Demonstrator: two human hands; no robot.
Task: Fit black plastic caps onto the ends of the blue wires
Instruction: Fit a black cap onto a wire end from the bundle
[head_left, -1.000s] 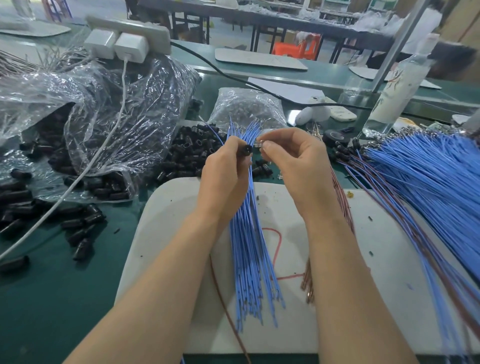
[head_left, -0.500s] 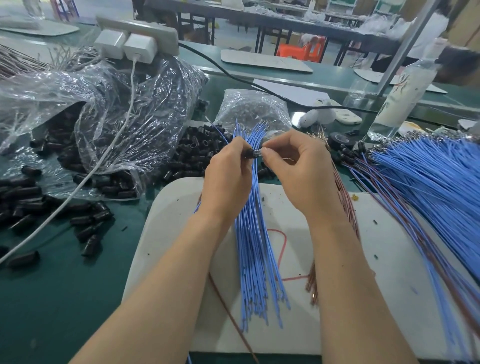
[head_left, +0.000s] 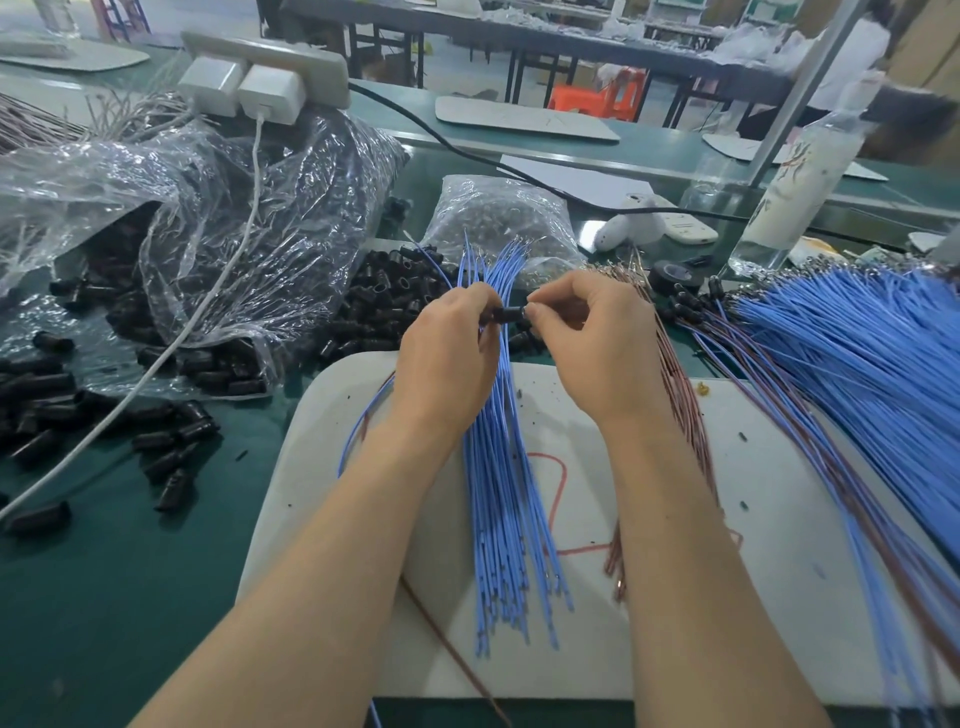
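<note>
My left hand (head_left: 447, 358) and my right hand (head_left: 597, 343) meet above the white board (head_left: 779, 545). Between their fingertips sits one black plastic cap (head_left: 510, 315), lying sideways; both hands pinch it. A bundle of blue wires (head_left: 506, 509) lies on the board beneath my hands and fans out beyond my fingers. One blue wire (head_left: 358, 426) loops out to the left of my left wrist. Whether a wire end sits inside the cap is hidden by my fingers. A heap of loose black caps (head_left: 384, 296) lies just behind my left hand.
A clear plastic bag (head_left: 249, 208) with more black caps spills over the green table (head_left: 104, 571) at left. A white cable (head_left: 156, 364) crosses it. A large pile of blue and brown wires (head_left: 857, 364) fills the right side. A bottle (head_left: 795, 192) stands behind.
The cap between my fingertips now shows more fully, with my hands a touch further apart. My hands stay at the same spot over the bundle.
</note>
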